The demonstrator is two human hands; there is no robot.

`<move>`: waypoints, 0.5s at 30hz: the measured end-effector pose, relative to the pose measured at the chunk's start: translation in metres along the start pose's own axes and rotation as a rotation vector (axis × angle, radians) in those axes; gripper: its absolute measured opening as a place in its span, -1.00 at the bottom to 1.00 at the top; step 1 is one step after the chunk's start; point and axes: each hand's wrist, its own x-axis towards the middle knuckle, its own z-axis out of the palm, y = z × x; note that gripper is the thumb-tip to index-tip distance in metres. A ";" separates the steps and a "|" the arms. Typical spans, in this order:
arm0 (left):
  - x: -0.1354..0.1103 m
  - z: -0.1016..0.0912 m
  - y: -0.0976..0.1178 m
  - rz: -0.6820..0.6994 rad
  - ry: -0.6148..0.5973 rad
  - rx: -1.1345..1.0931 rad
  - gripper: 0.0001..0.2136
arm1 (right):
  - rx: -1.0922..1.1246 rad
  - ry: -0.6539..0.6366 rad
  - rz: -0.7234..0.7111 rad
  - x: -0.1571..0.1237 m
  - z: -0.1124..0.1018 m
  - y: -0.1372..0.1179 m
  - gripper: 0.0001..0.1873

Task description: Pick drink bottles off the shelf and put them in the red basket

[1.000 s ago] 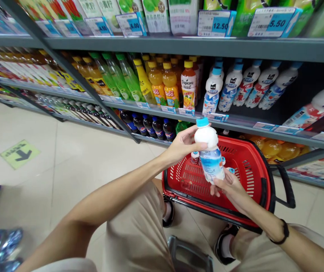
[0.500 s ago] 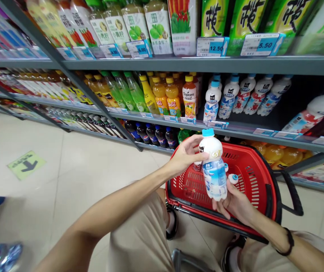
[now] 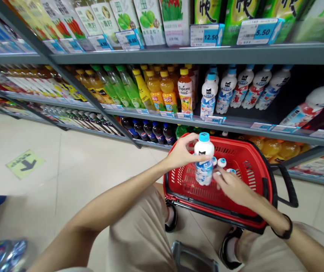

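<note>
My left hand grips the shoulder of a white drink bottle with a blue cap, holding it upright over the red shopping basket. My right hand is just right of the bottle's lower part, fingers stretched out and slightly blurred, apart from the bottle or barely touching it. Blue-capped tops of other bottles show inside the basket behind the held one.
Grey store shelves run across the view, packed with juice and drink bottles and blue price tags. Matching white bottles stand on the middle shelf. A green arrow sticker lies on the tiled floor at left. My knees and shoes are below.
The bottle has come down from chest height toward the basket. My right hand has let go of its base and now hovers beside it with fingers spread.
</note>
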 end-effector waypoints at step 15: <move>0.020 0.057 -0.153 -0.121 -0.945 1.313 -0.42 | -0.601 -0.209 0.313 0.001 -0.069 0.021 -0.69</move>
